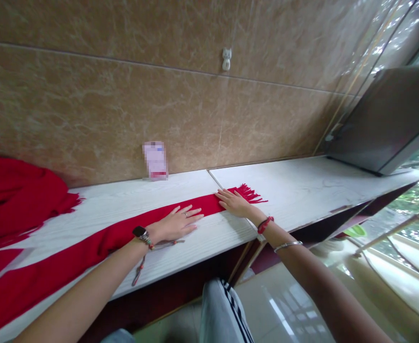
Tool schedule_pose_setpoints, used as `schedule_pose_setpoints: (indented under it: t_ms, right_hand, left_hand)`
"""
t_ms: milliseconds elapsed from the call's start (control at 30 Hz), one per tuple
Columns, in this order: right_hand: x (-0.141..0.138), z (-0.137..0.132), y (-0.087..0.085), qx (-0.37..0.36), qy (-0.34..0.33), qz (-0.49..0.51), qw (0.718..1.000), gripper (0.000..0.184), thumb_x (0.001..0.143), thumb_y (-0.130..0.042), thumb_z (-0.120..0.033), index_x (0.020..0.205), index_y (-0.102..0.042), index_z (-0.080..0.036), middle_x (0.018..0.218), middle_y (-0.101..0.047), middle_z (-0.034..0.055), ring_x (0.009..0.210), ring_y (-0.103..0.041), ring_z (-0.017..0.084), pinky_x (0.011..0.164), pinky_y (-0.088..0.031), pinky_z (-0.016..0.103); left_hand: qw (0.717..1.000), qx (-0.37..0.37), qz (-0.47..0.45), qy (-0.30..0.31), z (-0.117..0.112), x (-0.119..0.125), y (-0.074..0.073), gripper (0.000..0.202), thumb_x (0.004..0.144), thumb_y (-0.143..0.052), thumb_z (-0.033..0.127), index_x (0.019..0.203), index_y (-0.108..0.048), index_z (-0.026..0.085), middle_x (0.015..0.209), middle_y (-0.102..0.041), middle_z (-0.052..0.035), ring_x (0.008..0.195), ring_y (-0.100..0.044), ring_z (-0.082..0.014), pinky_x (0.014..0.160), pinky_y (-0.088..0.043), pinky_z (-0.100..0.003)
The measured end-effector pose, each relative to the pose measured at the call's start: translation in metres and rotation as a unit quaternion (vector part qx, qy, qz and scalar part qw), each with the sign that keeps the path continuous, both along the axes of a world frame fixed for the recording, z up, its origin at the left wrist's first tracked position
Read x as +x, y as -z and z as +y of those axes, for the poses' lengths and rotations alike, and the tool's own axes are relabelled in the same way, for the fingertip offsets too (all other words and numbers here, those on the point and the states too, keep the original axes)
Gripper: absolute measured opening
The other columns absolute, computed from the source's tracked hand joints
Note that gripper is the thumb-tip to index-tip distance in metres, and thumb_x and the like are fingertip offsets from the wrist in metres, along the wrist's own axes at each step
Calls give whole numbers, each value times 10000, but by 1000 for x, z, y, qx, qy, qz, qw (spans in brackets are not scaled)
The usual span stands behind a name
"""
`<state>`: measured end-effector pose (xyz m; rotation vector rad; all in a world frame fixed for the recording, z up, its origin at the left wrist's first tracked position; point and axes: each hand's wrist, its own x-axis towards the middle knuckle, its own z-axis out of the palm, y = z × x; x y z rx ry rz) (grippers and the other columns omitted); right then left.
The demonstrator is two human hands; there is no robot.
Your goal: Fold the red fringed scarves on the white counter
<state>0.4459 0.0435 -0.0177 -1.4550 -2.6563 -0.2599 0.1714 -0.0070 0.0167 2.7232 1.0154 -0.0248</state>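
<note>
A long red scarf [123, 232] lies in a narrow strip along the white countertop [184, 188], its fringe [251, 194] pointing right. My left hand [175, 224] rests flat on the strip with fingers stretched out, partly over its front edge. Farther right, my right hand [234, 202] lies flat on the scarf close to the fringe, fingers extended. Neither hand grips the cloth. Toward the left the strip widens and runs out of view.
A heap of red fringed cloth [16, 195] sits at the back left. A blurred pink-and-white packet [156, 161] leans against the tiled wall [123, 105]. At the far right stands a large grey appliance [388, 119]. Open shelves lie below the counter's front edge.
</note>
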Motion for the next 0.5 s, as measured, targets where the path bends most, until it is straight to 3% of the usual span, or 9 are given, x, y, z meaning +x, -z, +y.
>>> schedule_pose_setpoints:
  t_ms: [100,200,333,400,500]
  right_hand:
    - [-2,-2,-3,0,-5,-8,1000,441,936,-275,-294,1356,-344,-175,1422,-313,116,1304,-264,261,968,-319,525]
    - [-2,-3,-5,-1,-13,-24,1000,432,937,-273,-276,1343,-364,-161,1418,-317,130,1303,-267,263,948,-344,521]
    - [-2,-2,-5,0,-9,-30,1000,440,938,-265,-277,1354,-342,-158,1417,-317,136,1302,-268,264,938,-354,523]
    - [-3,-2,-4,-1,2,-16,1000,443,938,-265,-294,1358,-336,-174,1412,-328,134,1295,-284,258,947,-344,525]
    - [-3,0,-2,-3,9,0,1000,442,938,-266,-307,1357,-341,-190,1406,-341,134,1290,-297,251,952,-337,526]
  left_hand:
    - [1000,14,-18,2,-5,4,-11,423,939,-268,399,1349,-329,315,1417,-343,10,1320,-236,-199,1051,-177,-391]
    - [994,94,-51,18,-1,25,-17,412,913,-360,346,1310,-405,247,1370,-414,-42,1264,-338,-202,1030,-234,-334]
    - [991,134,-4,-1,16,56,-18,353,837,-456,177,1184,-522,179,1151,-569,-121,1037,-545,-244,855,-413,-332]
    - [990,138,18,-14,24,64,-19,327,818,-435,99,1112,-559,172,1044,-605,-127,943,-590,-250,776,-448,-335]
    - [984,171,35,-20,32,70,-18,248,821,-453,107,1028,-579,156,966,-622,-134,888,-611,-260,723,-471,-345]
